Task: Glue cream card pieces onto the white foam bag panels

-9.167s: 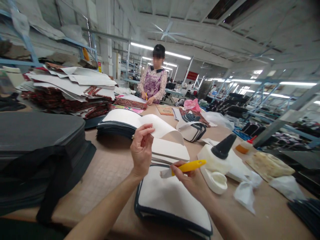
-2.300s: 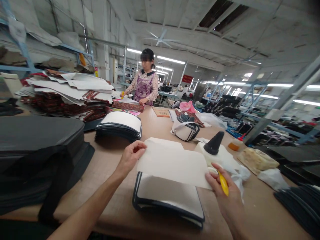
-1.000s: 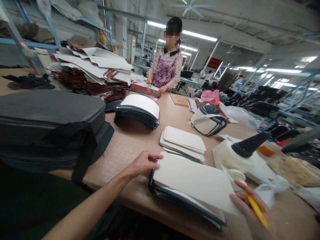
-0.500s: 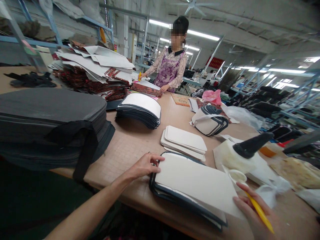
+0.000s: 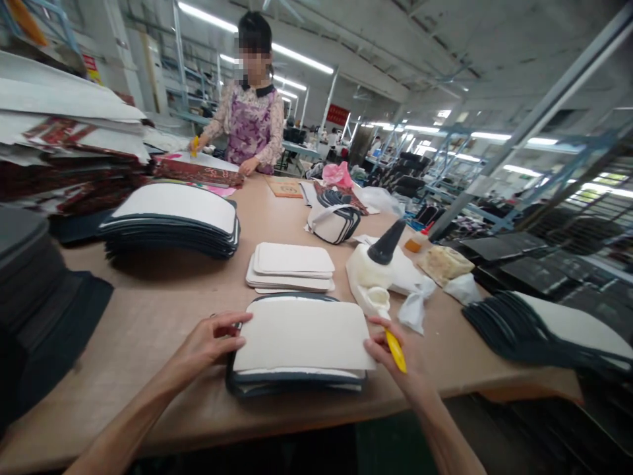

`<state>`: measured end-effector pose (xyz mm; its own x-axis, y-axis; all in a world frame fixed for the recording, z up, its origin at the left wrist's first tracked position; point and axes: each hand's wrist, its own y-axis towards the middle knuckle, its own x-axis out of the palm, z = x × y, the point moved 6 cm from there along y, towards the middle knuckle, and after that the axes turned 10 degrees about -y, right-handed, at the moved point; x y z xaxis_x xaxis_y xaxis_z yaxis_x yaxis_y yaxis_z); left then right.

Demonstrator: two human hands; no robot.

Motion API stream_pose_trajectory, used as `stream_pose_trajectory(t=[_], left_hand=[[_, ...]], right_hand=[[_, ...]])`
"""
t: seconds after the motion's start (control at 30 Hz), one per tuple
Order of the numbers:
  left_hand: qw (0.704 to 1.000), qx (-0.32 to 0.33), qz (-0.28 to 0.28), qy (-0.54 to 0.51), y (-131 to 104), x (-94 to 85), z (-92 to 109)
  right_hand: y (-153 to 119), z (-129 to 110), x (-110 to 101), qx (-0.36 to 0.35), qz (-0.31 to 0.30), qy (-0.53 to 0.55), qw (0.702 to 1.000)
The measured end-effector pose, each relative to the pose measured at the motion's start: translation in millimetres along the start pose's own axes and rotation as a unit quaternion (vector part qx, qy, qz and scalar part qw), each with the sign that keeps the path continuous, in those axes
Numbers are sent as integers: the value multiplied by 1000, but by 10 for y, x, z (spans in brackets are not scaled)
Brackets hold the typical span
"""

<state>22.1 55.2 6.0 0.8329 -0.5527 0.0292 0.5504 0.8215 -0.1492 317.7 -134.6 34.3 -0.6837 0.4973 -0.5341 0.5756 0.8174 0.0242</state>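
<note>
A cream rounded-corner board [image 5: 304, 336] lies over a stack of dark-edged panels [image 5: 297, 384] at the table's near edge. My left hand [image 5: 212, 340] pinches the board's left edge between thumb and fingers. At the opposite edge, my right hand [image 5: 390, 346] grips the board and also keeps a yellow-handled tool [image 5: 395, 351] in its palm; the tool's working end is hidden. Just behind the stack sits a small pile of cream boards [image 5: 294, 260]. A whitish plastic container [image 5: 363, 277] with a black cone on top stands beyond my right hand.
Curved dark-edged panels [image 5: 173, 204] are stacked at left, beside grey sheets [image 5: 30, 297]. More panels [image 5: 568, 326] lie at right. A tied bundle [image 5: 333, 221] sits farther back. Across the table [image 5: 163, 343], a co-worker [image 5: 252, 119] holds a yellow tool over patterned material.
My view has swung to the right. The board, slanted across the stack before, now lies more squarely over it, with both hands still at its ends.
</note>
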Motion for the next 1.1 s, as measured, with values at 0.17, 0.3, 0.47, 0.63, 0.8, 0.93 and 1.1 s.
stream_pose_trajectory(t=[0.17,0.3,0.47,0.63,0.8,0.93,1.1], left_hand=[[1000,-8,17,-1,-4,5,18],[999,-12,41,-13,-32,17,79],[999,-37,22,-19,-19,27,71],[999,-42,17,-29,-15,15,30],[999,-41,16,-9,13,-26,-57],[1000,-10,16,14,57,-74,-109],[999,-13,19,37,32,-77,-72]], right_hand=[[-14,39,1,4,-18,11,1000],[-19,37,20,3,-24,15,1000],[-35,24,46,-3,-23,-3,1000],[-47,-25,26,-3,1,-43,999],[-68,-8,74,-8,30,-103,994],[-77,112,133,-15,53,-173,983],[-134,300,200,-52,93,-234,966]])
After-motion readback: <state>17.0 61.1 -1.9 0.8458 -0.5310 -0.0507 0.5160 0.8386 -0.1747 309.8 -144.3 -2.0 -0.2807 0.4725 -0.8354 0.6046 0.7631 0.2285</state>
